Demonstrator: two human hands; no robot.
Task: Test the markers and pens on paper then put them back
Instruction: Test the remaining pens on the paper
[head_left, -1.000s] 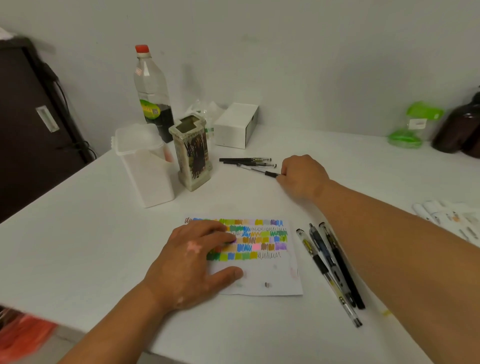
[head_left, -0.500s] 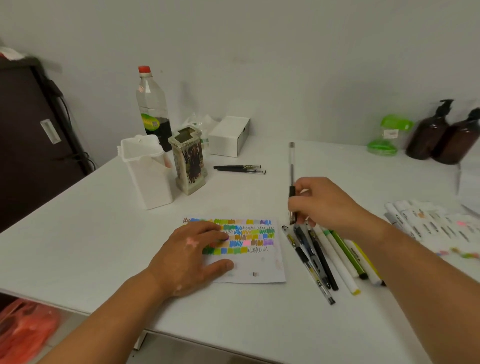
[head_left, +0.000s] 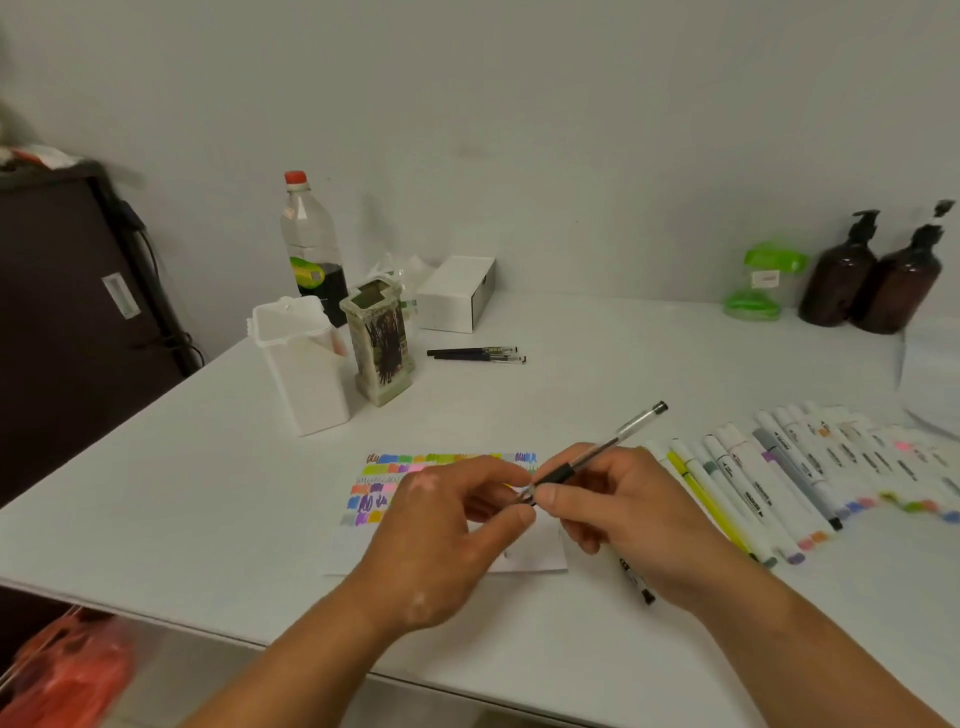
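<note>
1. Two hands meet over the paper (head_left: 353, 545), which lies flat on the white table (head_left: 182, 493). I see coloured swatches filling its upper part.
2. The right hand (head_left: 634, 519) grasps a clear pen (head_left: 597, 452) around its black grip. The pen is held off the table, with its far end slanting up toward 2 o'clock.
3. The left hand (head_left: 441, 540) pinches the pen's near end between thumb and forefinger. I cannot tell whether a cap sits there.
4. At 3 o'clock from the paper, a row of markers (head_left: 779, 478) lies side by side on the table. One more pen (head_left: 636, 579) pokes out from under the right hand.
5. At 12 o'clock, two black pens (head_left: 475, 355) lie together, well apart from the paper.
6. At 11 o'clock I see a white container (head_left: 306, 374) with a patterned holder (head_left: 382, 343) just beside it. Behind them stand a red-capped bottle (head_left: 311, 244) and a white box (head_left: 454, 293).
</note>
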